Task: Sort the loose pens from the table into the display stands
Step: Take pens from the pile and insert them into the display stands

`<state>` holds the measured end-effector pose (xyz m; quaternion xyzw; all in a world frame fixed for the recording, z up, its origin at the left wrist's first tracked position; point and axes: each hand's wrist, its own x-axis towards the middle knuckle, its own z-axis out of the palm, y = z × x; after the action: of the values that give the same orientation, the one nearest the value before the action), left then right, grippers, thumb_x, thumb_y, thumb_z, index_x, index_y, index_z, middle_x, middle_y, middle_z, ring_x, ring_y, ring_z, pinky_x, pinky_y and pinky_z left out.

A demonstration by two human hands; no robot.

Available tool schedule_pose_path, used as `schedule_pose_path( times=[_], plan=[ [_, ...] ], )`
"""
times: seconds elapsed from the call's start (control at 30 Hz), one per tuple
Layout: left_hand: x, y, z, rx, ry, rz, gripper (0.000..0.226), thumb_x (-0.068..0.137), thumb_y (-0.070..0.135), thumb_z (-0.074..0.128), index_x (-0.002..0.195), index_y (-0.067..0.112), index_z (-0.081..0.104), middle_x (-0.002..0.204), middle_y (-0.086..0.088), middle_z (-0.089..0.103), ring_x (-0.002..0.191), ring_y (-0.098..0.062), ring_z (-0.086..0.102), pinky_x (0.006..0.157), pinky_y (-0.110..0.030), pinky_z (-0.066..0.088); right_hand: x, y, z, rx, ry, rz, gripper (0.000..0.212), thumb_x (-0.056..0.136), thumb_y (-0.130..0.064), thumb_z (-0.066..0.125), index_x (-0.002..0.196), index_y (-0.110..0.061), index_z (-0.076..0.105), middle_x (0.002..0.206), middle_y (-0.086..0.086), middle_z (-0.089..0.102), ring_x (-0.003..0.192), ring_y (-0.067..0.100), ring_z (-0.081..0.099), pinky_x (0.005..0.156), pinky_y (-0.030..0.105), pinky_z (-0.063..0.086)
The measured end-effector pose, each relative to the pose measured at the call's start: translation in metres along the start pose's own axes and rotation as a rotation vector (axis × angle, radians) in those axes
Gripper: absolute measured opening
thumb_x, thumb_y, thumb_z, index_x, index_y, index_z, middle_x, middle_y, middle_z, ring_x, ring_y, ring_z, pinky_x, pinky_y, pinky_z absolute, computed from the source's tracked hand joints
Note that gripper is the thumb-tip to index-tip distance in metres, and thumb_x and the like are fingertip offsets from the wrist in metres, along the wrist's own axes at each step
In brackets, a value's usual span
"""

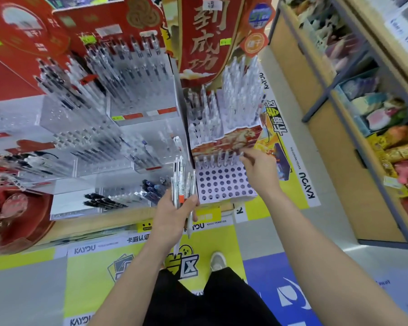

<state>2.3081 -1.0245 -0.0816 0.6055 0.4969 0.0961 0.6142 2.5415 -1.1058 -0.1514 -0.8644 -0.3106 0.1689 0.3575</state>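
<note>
Several pens (181,182) in left grip (174,214); red banner (207,38) overhangs holed stand (224,184).

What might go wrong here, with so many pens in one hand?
1. The left hand holds a fanned bundle of pens, and some stick out below the grip. One may slip to the floor.
2. The right hand reaches to the end of the row of standing pens in the white hole stand. A nudge might tip its neighbours.
</note>
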Motion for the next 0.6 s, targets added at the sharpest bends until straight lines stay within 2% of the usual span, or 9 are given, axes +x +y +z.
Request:
schedule_pose_path(
  times=[0.07,0.13,0.2,0.27,0.33,0.4,0.47,0.53,0.6],
  plan=[
    [-0.002,-0.002,-0.001,-0.003,-0.006,0.003,0.016,0.098,0.020,0.066,0.100,0.005,0.062,0.072,-0.005,0.068,0.055,-0.012,0.063,0.051,-0.019,0.047,0.002,-0.001,0.005,-0.027,0.005,0.025,0.031,0.102,-0.017,0.058,0.131,-0.009,0.066,0.114,0.011,0.074,0.094,0.027,0.068,0.078,0.037,0.055],
    [-0.004,-0.005,-0.003,-0.005,-0.016,0.000,0.017,0.098,0.022,0.066,0.103,0.007,0.062,0.078,-0.006,0.072,0.058,-0.013,0.065,0.053,-0.021,0.049,0.004,-0.002,0.008,-0.046,0.013,0.045,0.029,0.102,-0.018,0.059,0.128,-0.008,0.068,0.108,0.012,0.075,0.086,0.026,0.068,0.072,0.035,0.053],
    [-0.004,-0.009,-0.005,-0.003,-0.028,-0.008,0.016,0.098,0.025,0.065,0.106,0.011,0.061,0.083,-0.001,0.075,0.060,-0.013,0.066,0.055,-0.023,0.050,0.005,-0.003,0.011,-0.086,0.018,0.066,0.020,0.102,-0.016,0.058,0.113,-0.006,0.071,0.083,0.011,0.070,0.063,0.017,0.058,0.058,0.030,0.042],
    [-0.005,-0.012,-0.006,0.001,-0.043,-0.014,0.016,0.099,0.026,0.065,0.107,0.013,0.060,0.083,0.002,0.075,0.060,-0.012,0.066,0.054,-0.022,0.049,0.004,-0.003,0.012,-0.110,0.033,0.099,0.014,0.103,-0.015,0.056,0.089,-0.013,0.057,0.060,-0.003,0.047,0.049,0.007,0.039,0.048,0.028,0.030],
    [-0.007,-0.014,-0.007,0.004,-0.053,-0.012,0.016,0.099,0.025,0.065,0.108,0.013,0.060,0.083,0.001,0.075,0.059,-0.012,0.066,0.053,-0.021,0.048,0.004,-0.003,0.013,-0.113,0.051,0.119,0.017,0.104,-0.015,0.055,0.088,-0.017,0.049,0.058,-0.008,0.039,0.048,0.004,0.035,0.045,0.026,0.027],
    [-0.009,-0.015,-0.008,-0.001,-0.056,-0.001,0.016,0.098,0.023,0.065,0.108,0.010,0.060,0.080,-0.001,0.074,0.058,-0.012,0.065,0.052,-0.019,0.047,0.005,-0.002,0.016,-0.106,0.060,0.138,0.016,0.104,-0.016,0.055,0.094,-0.007,0.065,0.064,0.007,0.054,0.049,0.003,0.037,0.044,0.024,0.026],
    [-0.010,-0.017,-0.009,-0.008,-0.060,0.004,0.018,0.098,0.021,0.065,0.108,0.007,0.060,0.079,-0.002,0.073,0.057,-0.012,0.064,0.051,-0.017,0.047,0.007,0.000,0.021,-0.114,0.066,0.154,0.023,0.104,-0.017,0.054,0.110,-0.001,0.070,0.081,0.021,0.068,0.050,0.010,0.041,0.043,0.021,0.024],
    [-0.010,-0.018,-0.009,-0.015,-0.065,0.005,0.018,0.099,0.020,0.064,0.109,0.006,0.060,0.080,-0.003,0.073,0.057,-0.011,0.064,0.051,-0.017,0.047,0.006,0.001,0.025,-0.120,0.087,0.167,0.024,0.104,-0.019,0.054,0.110,-0.003,0.070,0.083,0.020,0.068,0.054,0.020,0.044,0.043,0.024,0.025],
    [-0.010,-0.020,-0.009,-0.011,-0.069,0.005,0.018,0.099,0.019,0.064,0.108,0.003,0.061,0.075,-0.002,0.071,0.055,-0.011,0.063,0.050,-0.016,0.047,0.005,0.000,0.028,-0.097,0.115,0.184,0.021,0.103,-0.020,0.055,0.103,-0.005,0.069,0.075,0.011,0.061,0.060,0.025,0.046,0.045,0.025,0.027]
  ],
)
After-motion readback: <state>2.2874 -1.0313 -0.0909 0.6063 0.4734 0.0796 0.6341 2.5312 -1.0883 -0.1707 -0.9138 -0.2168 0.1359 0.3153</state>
